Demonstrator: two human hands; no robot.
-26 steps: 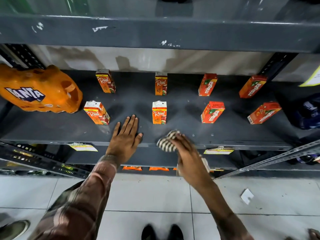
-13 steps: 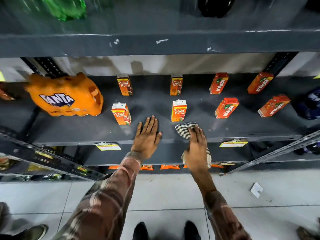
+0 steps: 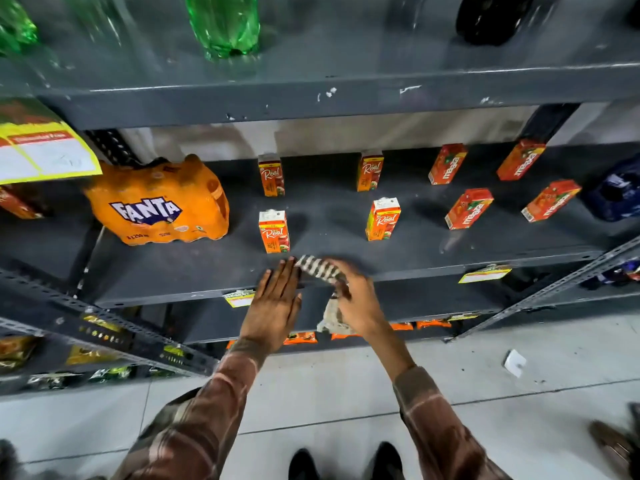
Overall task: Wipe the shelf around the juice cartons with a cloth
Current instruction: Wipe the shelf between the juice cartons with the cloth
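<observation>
- Head view: the left hand (image 3: 275,306) lies flat with fingers spread, palm down on the front edge of the dark grey metal shelf (image 3: 433,244), holding nothing.
- The right hand (image 3: 356,299) is clenched on a striped, crumpled fabric cloth (image 3: 320,268), pressing it on the shelf edge just beside the left fingertips.
- Small orange rectangular cardboard juice cartons (image 3: 273,232) stand upright behind it, near a shrink-wrapped orange Fanta pack (image 3: 156,202).
</observation>
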